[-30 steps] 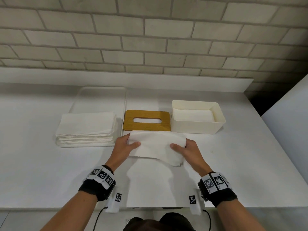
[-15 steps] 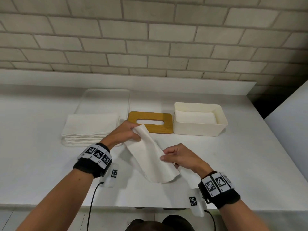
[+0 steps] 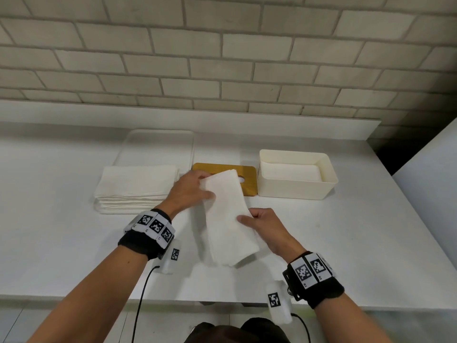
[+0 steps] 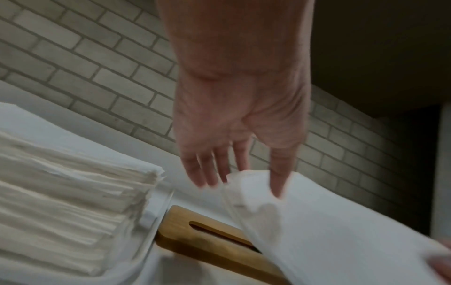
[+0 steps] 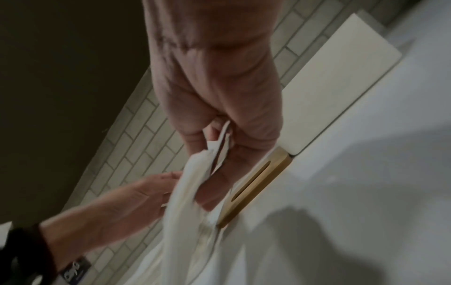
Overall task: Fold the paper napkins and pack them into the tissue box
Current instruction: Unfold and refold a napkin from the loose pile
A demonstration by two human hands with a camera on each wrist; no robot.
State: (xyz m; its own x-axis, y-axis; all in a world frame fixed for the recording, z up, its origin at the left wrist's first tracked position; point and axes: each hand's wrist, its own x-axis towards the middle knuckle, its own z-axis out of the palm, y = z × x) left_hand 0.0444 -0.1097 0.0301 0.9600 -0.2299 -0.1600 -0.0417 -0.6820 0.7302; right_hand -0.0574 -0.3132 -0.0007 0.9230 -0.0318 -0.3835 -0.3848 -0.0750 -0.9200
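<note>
White folded napkin (image 3: 228,219) held above desk (image 3: 358,243), near side of wooden lid (image 3: 248,180); left hand (image 3: 189,193) and right hand (image 3: 268,230) pinch opposite ends. Thin paper, loose layers: fold may slip open before reaching box (image 3: 296,178).

White table (image 3: 61,243), grey brick wall (image 3: 222,58) behind, clear tray (image 3: 158,144) at back-left.

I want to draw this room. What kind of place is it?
Probably a plain work counter: a white tabletop against a pale brick wall, with a stack of white paper napkins set out.
</note>
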